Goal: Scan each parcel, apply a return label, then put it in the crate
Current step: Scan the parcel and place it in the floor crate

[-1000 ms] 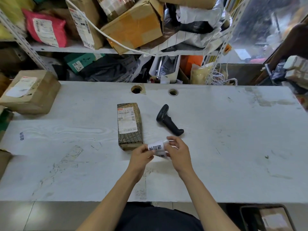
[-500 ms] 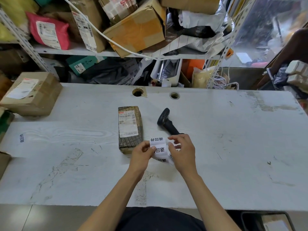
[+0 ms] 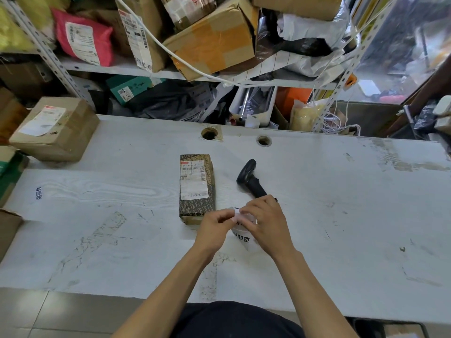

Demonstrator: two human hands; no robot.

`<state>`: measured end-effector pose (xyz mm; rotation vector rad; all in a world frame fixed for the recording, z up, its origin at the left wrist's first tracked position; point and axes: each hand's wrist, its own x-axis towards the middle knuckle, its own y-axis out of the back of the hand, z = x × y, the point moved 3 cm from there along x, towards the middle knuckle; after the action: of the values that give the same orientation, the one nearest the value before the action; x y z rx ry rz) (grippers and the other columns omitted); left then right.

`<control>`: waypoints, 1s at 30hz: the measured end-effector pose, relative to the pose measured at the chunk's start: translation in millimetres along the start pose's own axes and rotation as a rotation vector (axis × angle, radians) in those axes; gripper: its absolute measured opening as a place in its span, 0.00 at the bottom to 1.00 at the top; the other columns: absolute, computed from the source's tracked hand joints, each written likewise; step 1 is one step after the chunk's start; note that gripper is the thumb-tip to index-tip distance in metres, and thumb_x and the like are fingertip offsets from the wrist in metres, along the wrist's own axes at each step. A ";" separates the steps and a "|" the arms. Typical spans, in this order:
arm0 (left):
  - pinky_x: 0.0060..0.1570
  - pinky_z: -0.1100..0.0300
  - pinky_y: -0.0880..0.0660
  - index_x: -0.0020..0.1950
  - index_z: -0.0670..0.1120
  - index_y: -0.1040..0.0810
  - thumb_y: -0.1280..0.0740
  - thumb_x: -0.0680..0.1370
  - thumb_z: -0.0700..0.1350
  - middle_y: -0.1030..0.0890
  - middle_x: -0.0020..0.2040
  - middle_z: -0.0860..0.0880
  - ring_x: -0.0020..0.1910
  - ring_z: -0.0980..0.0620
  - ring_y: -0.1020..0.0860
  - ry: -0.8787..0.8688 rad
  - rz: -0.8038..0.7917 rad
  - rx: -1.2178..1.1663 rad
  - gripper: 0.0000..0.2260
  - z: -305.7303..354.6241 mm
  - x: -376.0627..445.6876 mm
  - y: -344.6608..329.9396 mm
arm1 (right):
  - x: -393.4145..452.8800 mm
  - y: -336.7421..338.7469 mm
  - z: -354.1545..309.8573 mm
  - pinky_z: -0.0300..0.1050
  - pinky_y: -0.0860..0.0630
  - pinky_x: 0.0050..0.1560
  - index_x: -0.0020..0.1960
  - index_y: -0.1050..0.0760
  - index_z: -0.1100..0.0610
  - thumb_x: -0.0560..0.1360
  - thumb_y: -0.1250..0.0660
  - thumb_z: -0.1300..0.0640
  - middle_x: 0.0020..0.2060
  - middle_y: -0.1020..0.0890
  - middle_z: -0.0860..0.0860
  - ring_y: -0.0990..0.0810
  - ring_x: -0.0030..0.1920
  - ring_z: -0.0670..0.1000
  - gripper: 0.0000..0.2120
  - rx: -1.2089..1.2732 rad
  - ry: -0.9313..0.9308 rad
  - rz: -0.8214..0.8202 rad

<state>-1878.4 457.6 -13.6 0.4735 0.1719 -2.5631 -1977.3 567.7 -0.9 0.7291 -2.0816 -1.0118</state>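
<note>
We see one small dark oblong parcel [image 3: 197, 187] wrapped in printed paper, a white shipping label on top, lying flat on the scuffed white wooden table [image 3: 97, 191]. Just right of it lies one black plastic handheld scanner [image 3: 251, 179], matte and pistol-shaped. Both hands work one curling strip of white return labels [image 3: 242, 234] printed with black characters, just in front of the parcel's near end. Our left hand [image 3: 213, 226] pinches the strip's upper edge; our right hand [image 3: 264, 222] curls around it from the other side, knuckles near the scanner's handle. One taped brown cardboard box [image 3: 55, 128] sits at the table's far left corner.
</note>
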 end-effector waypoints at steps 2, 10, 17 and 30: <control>0.51 0.61 0.24 0.45 0.50 0.15 0.33 0.79 0.34 0.15 0.42 0.52 0.43 0.59 0.20 -0.042 0.010 0.114 0.13 -1.9 0.2 0.1 | 1.0 0.6 0.8 0.35 0.37 0.47 0.41 0.16 0.53 0.73 0.30 0.49 0.38 0.18 0.44 0.30 0.47 0.47 0.09 0.012 -0.019 -0.021; 0.51 0.64 0.27 0.57 0.50 0.16 0.35 0.81 0.39 0.19 0.49 0.51 0.49 0.57 0.22 -0.175 0.026 0.548 0.11 -1.3 6.6 2.7 | 5.3 6.4 2.9 0.32 0.35 0.45 0.38 0.18 0.52 0.74 0.27 0.55 0.37 0.20 0.40 0.27 0.45 0.43 0.06 0.172 -0.214 -0.111; 0.47 0.69 0.31 0.59 0.47 0.16 0.35 0.81 0.38 0.20 0.50 0.52 0.48 0.56 0.23 -0.084 0.125 0.604 0.11 -8.3 7.1 7.4 | 9.6 40.6 23.2 0.37 0.27 0.43 0.41 0.19 0.56 0.75 0.28 0.58 0.36 0.17 0.45 0.21 0.37 0.40 0.05 0.655 -0.862 0.419; 0.45 0.58 0.23 0.53 0.40 0.19 0.35 0.80 0.53 0.17 0.46 0.43 0.43 0.49 0.20 0.308 -0.163 -0.473 0.16 58.2 -21.0 31.2 | 25.0 31.9 -24.7 0.39 0.27 0.38 0.39 0.22 0.58 0.64 0.24 0.56 0.34 0.20 0.49 0.23 0.35 0.48 0.09 0.923 -0.503 0.057</control>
<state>-1862.8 428.6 47.4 0.6827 0.9351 -2.4701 -1978.6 556.0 45.1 0.8867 -3.0187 -0.1322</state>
